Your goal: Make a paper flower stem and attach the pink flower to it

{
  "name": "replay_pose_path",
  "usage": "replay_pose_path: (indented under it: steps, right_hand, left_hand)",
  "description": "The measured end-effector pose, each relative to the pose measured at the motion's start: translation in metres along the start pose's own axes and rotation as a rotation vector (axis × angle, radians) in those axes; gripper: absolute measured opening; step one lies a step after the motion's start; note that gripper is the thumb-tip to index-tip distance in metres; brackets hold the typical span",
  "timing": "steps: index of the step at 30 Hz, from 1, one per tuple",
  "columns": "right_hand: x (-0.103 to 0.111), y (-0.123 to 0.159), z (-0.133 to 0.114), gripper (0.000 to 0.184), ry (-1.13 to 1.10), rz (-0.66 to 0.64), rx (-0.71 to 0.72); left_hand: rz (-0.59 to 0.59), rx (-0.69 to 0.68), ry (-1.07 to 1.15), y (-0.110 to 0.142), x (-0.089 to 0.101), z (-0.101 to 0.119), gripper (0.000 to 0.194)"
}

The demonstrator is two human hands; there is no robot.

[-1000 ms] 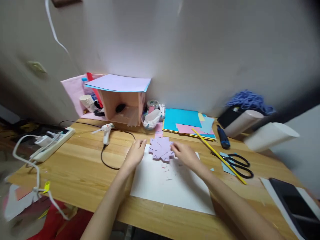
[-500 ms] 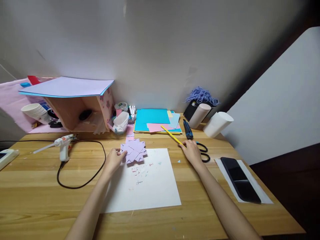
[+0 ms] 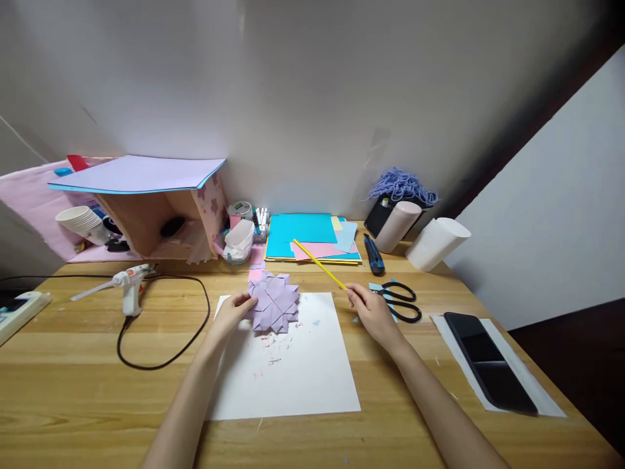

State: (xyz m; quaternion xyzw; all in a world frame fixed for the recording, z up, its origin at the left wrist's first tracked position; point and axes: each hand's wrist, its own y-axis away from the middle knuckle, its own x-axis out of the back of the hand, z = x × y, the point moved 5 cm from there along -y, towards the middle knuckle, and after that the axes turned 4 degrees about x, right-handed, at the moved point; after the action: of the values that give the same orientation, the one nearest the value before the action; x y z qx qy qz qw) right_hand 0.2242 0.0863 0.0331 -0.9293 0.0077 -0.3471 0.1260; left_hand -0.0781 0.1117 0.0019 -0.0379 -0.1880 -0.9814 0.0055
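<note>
My left hand [image 3: 235, 317] pinches the left edge of a lilac folded-paper flower [image 3: 274, 301], its pointed petals layered around a square middle. The flower is over the top part of a white paper sheet [image 3: 297, 384], which carries small coloured marks. In my right hand [image 3: 374, 314], thumb and fingers close on the near end of a thin yellow stick [image 3: 319, 265]. The stick slants away to the left, its far end over the coloured paper. Just right of that hand lie black-handled scissors [image 3: 405, 303], their blades partly hidden, with light-blue paper under them.
A white glue gun [image 3: 131, 286] with a looping black cord lies left. Behind stand an open box [image 3: 209, 215], a stack of coloured paper [image 3: 303, 228], a utility knife [image 3: 374, 255] and two paper rolls [image 3: 437, 244]. A black phone [image 3: 491, 361] lies right.
The yellow stick and my right hand have moved left, uncovering more of the scissors. The lilac flower has been raised and tilted to face me more. The view has shifted slightly.
</note>
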Motion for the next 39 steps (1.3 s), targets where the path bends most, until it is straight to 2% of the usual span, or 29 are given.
replay_pose_path:
  steps: [7, 13, 15, 20, 29, 33, 39]
  right_hand:
    - [-0.030, 0.014, -0.012, 0.029, 0.033, -0.111, 0.129]
    - [-0.051, 0.027, -0.009, 0.025, 0.133, -0.217, 0.102]
    - [-0.055, 0.030, -0.008, 0.021, 0.152, -0.226, 0.135]
    - [-0.059, 0.030, -0.006, 0.018, 0.178, -0.210, 0.203]
    - [-0.060, 0.028, 0.001, 0.020, 0.151, -0.170, 0.152]
    - [-0.060, 0.027, 0.005, 0.019, 0.146, -0.164, 0.137]
    - [-0.060, 0.025, 0.006, 0.019, 0.114, -0.160, 0.139]
  left_hand:
    - [0.089, 0.046, 0.213, -0.002, -0.001, -0.020, 0.028]
    - [0.150, -0.036, 0.364, 0.000, -0.004, -0.022, 0.028]
    - [0.150, -0.032, 0.383, 0.002, -0.007, -0.023, 0.029]
    - [0.148, 0.002, 0.432, 0.005, -0.014, -0.026, 0.028]
    - [0.167, 0.018, 0.455, -0.001, -0.015, -0.037, 0.022]
    - [0.171, -0.004, 0.451, -0.002, -0.015, -0.035, 0.021]
    - [0.189, 0.033, 0.421, 0.002, -0.016, -0.031, 0.019]
